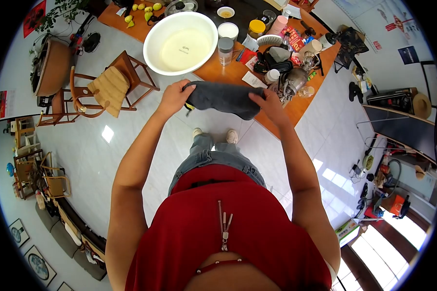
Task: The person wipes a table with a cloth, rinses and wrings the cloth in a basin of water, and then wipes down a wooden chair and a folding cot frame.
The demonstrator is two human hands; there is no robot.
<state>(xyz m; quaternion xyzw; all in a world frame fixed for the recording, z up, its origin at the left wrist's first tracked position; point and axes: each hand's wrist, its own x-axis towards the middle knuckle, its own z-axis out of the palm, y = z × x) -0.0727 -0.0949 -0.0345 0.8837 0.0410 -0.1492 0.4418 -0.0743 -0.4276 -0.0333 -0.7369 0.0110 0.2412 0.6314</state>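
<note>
A dark grey piece of cloth (223, 98) is stretched between my two hands, in front of the table edge. Its left end is pinched in my left hand (175, 98), and a small yellow-and-black bit (190, 107) shows just below those fingers. My right hand (271, 105) grips the other end of the cloth, thumb on top. The fabric sags a little along its lower edge. Just beyond the cloth, a large white basin (152, 57) stands on the wooden table (213, 70).
A clear jar with a grey lid (225, 52), a yellow-lidded jar (256, 28), a metal kettle (296, 80) and several small items crowd the table's right side. Yellow fruit (148, 16) lies at the back left. A wooden chair (124, 72) with a tan cushion (109, 89) stands left.
</note>
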